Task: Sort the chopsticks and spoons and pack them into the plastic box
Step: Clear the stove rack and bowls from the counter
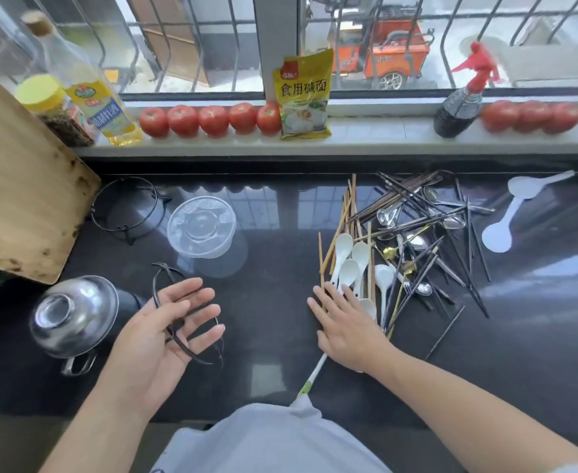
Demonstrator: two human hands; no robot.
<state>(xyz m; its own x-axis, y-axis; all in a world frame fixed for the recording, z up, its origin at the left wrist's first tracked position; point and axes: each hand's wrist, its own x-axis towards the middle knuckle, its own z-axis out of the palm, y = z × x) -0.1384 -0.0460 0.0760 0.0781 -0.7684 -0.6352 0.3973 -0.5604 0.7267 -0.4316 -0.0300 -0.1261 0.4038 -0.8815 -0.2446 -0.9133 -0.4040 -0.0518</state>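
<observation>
Nothing sorted yet. Box (201, 227) sits empty on the counter (274, 302), well left of the pile (410, 240), where chopsticks and spoons lie tangled together. My right hand (344, 322) lies flat, fingers straight, on the near edge of the pile, gripping nothing. My left hand (168, 322) hovers palm up, fingers relaxed, empty. A wire trivet (159, 288) lies under it; a steel bowl (74, 315) sits further left. Both stand clear of the path to the box.

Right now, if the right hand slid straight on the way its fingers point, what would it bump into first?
The right hand points up into the pile; its fingertips already reach the white ceramic spoons and light wooden chopsticks, so probably those first.
</observation>
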